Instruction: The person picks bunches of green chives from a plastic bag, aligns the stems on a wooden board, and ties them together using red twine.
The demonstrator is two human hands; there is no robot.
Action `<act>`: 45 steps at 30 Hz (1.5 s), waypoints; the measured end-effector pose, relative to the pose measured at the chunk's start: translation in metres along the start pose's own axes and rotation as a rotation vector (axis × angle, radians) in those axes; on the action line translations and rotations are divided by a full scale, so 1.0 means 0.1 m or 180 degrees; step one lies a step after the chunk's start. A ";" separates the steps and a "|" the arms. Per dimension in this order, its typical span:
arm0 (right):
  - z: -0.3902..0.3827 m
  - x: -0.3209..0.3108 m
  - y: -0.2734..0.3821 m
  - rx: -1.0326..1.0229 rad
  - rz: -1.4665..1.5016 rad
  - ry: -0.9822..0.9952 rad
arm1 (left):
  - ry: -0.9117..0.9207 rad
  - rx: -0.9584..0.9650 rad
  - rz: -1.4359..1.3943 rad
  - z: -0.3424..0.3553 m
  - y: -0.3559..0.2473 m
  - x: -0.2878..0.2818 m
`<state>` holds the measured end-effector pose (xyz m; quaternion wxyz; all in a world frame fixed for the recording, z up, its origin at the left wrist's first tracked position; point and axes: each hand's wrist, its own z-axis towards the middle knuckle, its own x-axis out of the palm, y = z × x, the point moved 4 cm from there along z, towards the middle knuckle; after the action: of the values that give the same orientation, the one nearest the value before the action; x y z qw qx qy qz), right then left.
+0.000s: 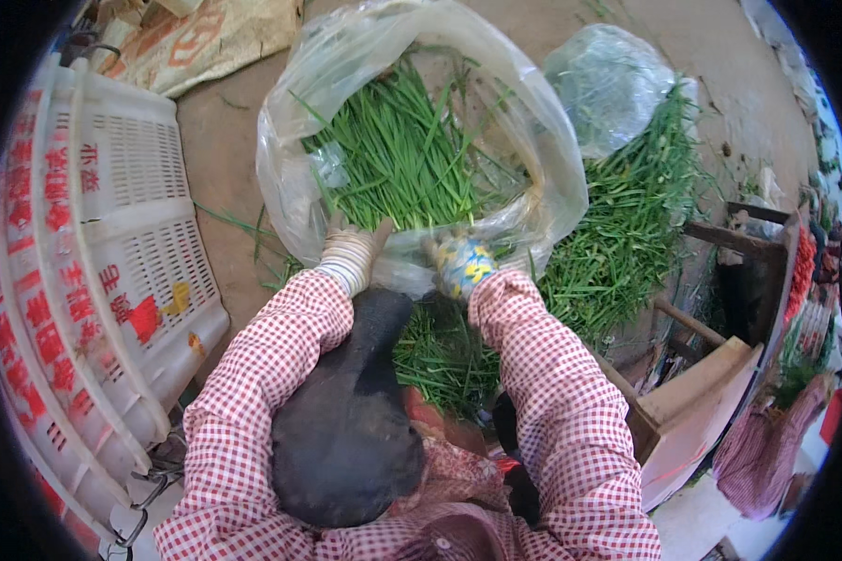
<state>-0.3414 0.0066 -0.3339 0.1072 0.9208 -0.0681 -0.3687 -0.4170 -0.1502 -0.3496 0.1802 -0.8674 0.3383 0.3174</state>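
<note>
A large clear plastic bag (285, 140) stands wide open in front of me, its rim rolled outward. Inside it, long green leafy stalks that look like garlic chives (393, 140) lie in a thick layer, cut ends toward me. My left hand (348, 252), in a striped glove, is at the bag's near rim beside the stalk ends, thumb and fingers apart. To its right, my right hand (462, 262), in a glove with a blue and yellow patterned sleeve end, touches the same rim. Its fingertips are mostly hidden, so its grip is unclear.
Loose green stalks (617, 224) are heaped on the floor to the right, with a second clear bag (613, 89) behind them. White plastic crates (145, 206) stand at left. A wooden stool-like frame (702, 383) is at right. A dark-covered knee (346, 421) rises between my arms.
</note>
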 end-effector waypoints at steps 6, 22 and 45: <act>-0.03 0.97 0.05 -0.0516 0.0445 0.0543 | 0.0175 0.0498 -0.0644 -0.05 0.27 0.52; 1.15 -0.52 -0.78 0.0901 0.2496 -0.1868 | -0.2439 -0.1614 -0.4723 0.50 0.94 0.50; 0.75 -0.90 0.38 -0.0805 0.1929 -0.0147 | -0.0202 -0.1410 -0.7283 0.68 1.18 0.26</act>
<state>-0.4593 -0.0225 -0.3177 0.3240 0.8294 -0.2951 -0.3463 -0.5136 -0.2099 -0.4289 0.2143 -0.6705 -0.7090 0.0433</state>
